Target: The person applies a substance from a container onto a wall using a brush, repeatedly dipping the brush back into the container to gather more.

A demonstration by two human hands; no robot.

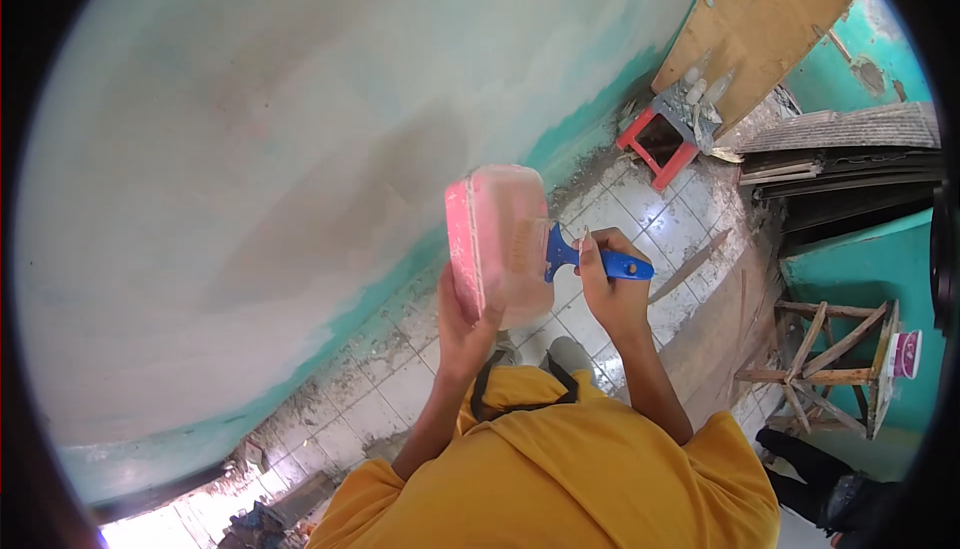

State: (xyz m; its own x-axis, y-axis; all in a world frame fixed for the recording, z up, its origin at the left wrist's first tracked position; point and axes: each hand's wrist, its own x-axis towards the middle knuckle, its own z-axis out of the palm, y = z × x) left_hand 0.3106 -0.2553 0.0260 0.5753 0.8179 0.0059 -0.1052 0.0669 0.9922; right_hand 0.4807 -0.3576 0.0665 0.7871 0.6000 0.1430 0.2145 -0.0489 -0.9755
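Observation:
My left hand (465,324) grips the lower end of a pink plastic container (500,189), its thumb along the near side. Whitish smears mark the container's walls and rim. In my right hand (615,289) is a putty knife with a blue handle (628,267), the thumb stretched along the handle. The knife's wide end overlaps the container's right edge. Both hands are in front of my yellow shirt (560,469), beside a wall (250,199) with pale grey coating over turquoise paint.
Dirty white tiles (400,389) cover the floor. Ahead, a red stool (665,149) carries bottles and plastic. To the right are stacked corrugated sheets (840,134), a wooden stand (830,359) and a white-and-purple tub (906,354). Part of a person in dark clothing (820,479) shows at lower right.

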